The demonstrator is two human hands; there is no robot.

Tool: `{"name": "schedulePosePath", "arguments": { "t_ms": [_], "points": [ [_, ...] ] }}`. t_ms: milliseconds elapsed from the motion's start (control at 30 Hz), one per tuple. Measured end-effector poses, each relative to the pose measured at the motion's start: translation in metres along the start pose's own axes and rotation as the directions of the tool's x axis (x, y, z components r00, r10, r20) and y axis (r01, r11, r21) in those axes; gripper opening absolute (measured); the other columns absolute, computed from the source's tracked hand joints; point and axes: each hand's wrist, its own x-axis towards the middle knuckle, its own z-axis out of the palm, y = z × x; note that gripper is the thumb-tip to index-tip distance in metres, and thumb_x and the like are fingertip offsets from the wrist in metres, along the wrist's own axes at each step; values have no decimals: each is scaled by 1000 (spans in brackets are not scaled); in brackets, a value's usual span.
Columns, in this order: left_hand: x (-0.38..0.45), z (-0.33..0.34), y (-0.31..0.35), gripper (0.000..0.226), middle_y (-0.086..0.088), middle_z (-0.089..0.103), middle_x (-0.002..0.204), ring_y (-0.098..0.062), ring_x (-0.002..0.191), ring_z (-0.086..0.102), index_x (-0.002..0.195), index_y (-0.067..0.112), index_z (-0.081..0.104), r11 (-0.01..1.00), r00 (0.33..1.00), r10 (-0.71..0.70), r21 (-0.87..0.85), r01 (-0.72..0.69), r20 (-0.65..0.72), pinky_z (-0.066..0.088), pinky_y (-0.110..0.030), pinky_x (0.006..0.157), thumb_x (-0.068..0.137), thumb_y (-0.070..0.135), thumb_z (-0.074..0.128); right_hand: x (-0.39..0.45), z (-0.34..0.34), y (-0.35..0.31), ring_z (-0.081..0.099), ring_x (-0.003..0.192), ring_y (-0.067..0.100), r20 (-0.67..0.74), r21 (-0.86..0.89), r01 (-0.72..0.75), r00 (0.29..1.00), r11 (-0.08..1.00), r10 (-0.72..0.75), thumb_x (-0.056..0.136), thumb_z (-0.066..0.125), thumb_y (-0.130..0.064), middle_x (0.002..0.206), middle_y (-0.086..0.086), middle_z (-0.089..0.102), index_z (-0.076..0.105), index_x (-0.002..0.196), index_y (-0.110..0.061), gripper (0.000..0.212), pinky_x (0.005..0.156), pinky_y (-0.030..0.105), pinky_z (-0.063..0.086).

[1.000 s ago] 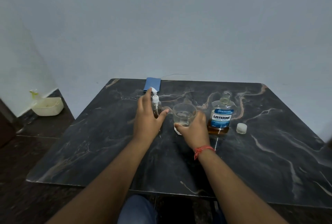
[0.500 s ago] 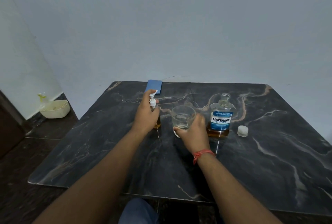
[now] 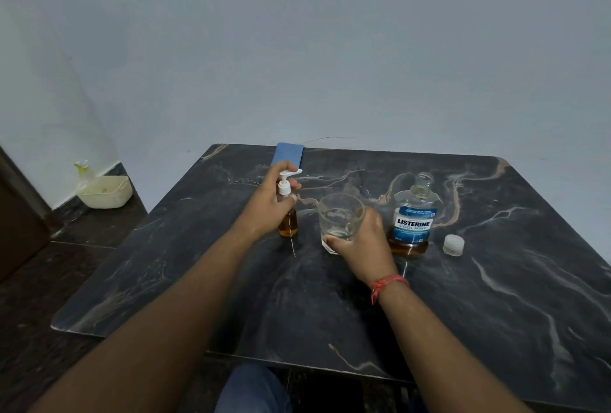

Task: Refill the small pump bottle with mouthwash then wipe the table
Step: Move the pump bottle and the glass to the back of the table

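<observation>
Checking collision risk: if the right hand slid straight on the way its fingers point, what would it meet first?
The right hand already grips the glass; beyond that, probably bare table, though depth is unclear.

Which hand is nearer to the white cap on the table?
Right. The right hand grips the glass, across the mouthwash bottle from the white cap; the left hand holds the pump bottle, farther away.

pump bottle (image 3: 288, 224) partly behind left hand (image 3: 264, 210)
</observation>
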Motion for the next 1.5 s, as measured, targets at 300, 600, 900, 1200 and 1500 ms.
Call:
{"name": "schedulePosePath", "arguments": {
  "t_ms": [300, 600, 900, 1200, 1500],
  "points": [
    [-10, 3, -13, 82, 12, 59, 122, -6, 110, 60, 128, 72, 29, 996, 999, 51, 67, -50, -8, 47, -20, 91, 97, 2, 58, 1, -1, 0, 51, 113, 17, 25, 19, 13, 1000, 1000, -13, 68, 87, -33, 130, 4, 43, 42, 125, -15, 75, 93, 25, 44],
    [-20, 3, -15, 88, 10, 62, 104, 0, 89, 60, 144, 64, 12, 913, 977, 206, 349, -212, 53, 50, -24, 77, 93, 18, 66, -2, -1, -2, 53, 114, 21, 0, 16, 39, 999, 999, -39, 68, 87, -31, 129, 6, 44, 44, 123, -12, 73, 98, 31, 49],
    [-31, 16, 15, 79, 10, 57, 79, -8, 67, 56, 148, 55, 23, 878, 956, 188, 398, -267, 225, 46, -33, 61, 79, 30, 52, -4, 0, -5, 54, 114, 20, -3, 35, 48, 999, 998, -48, 69, 86, -32, 127, 5, 45, 43, 126, -13, 74, 99, 39, 50],
    [-22, 15, 23, 64, 9, 56, 67, -5, 57, 51, 136, 49, 34, 899, 926, 160, 338, -280, 342, 38, -14, 53, 77, 31, 52, -2, 1, -4, 56, 113, 18, -10, 33, 53, 999, 998, -52, 66, 86, -35, 128, 3, 45, 42, 129, -15, 79, 96, 36, 53],
    [-25, 14, 16, 53, 13, 62, 77, -2, 62, 57, 129, 46, 38, 905, 951, 133, 357, -231, 278, 41, -23, 53, 79, 35, 52, -7, 10, -6, 39, 108, 9, -91, -107, 124, 987, 986, -134, 66, 83, -42, 130, 2, 37, 31, 140, -17, 93, 92, 21, 39]
  ]
}}
